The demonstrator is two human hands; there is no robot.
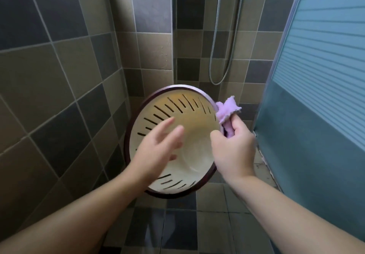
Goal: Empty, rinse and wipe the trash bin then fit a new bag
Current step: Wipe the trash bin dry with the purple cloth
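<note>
Bin [189, 103] mouth faces me, axis pointing away; right hand [234, 149] pinches cloth [227, 111] at the rim, nearer; left hand [158, 151] splayed, holding nothing.

A home bathroom: tiled walls [59, 66], shower hose [219, 36], glass screen [316, 76].
</note>
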